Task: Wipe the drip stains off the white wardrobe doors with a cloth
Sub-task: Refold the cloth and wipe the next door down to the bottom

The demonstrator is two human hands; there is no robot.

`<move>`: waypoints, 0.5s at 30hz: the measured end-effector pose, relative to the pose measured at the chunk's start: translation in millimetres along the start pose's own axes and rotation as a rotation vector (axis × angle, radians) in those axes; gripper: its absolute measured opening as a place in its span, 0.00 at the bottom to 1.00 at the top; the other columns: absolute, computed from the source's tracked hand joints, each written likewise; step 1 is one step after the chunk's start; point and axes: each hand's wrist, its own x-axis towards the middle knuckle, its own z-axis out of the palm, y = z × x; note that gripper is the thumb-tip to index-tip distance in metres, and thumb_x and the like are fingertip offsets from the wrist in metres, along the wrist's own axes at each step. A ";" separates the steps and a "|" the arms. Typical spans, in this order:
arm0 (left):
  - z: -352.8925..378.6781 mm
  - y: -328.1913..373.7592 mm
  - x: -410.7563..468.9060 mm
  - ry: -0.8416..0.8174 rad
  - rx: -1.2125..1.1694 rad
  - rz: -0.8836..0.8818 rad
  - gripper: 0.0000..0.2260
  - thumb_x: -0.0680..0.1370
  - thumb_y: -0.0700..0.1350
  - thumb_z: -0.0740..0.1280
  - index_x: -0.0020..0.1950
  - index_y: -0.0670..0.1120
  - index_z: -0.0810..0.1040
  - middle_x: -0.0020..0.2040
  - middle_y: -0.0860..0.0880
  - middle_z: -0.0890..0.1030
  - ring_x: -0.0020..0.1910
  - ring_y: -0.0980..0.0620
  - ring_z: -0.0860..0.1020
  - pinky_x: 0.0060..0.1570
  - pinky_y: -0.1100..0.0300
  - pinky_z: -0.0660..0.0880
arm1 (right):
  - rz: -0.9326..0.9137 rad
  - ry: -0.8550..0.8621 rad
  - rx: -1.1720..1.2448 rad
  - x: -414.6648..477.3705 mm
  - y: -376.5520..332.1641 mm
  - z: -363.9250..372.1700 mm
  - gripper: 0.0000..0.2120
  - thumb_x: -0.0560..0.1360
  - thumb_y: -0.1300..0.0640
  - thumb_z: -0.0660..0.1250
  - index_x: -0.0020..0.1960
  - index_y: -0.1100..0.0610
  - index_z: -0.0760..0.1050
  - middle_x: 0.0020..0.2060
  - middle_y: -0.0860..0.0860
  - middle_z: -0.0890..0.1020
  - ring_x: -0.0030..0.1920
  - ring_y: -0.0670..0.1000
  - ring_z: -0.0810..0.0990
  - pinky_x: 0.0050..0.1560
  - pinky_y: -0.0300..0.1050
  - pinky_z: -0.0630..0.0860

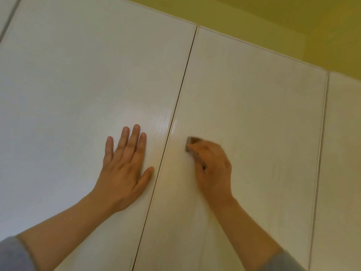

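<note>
My right hand [214,165] grips the folded cloth [189,142] against the right door [254,114], long axis 11-to-5 o'clock; my left hand [125,167] lies flat, fingers straight, at its 9 o'clock.

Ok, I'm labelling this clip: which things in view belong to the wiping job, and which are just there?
In the job: right hand gripping the cloth; middle door under it; left hand flat on the left door.
Just there: yellow-green wall; grey sleeves.
</note>
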 end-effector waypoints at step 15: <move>-1.1 24.6 3.6 -0.020 0.007 -0.134 0.42 0.77 0.70 0.43 0.80 0.40 0.45 0.81 0.43 0.41 0.79 0.44 0.37 0.75 0.39 0.38 | 0.135 0.026 -0.156 82.2 65.0 -35.7 0.10 0.78 0.60 0.65 0.54 0.55 0.83 0.50 0.50 0.84 0.52 0.53 0.81 0.53 0.33 0.66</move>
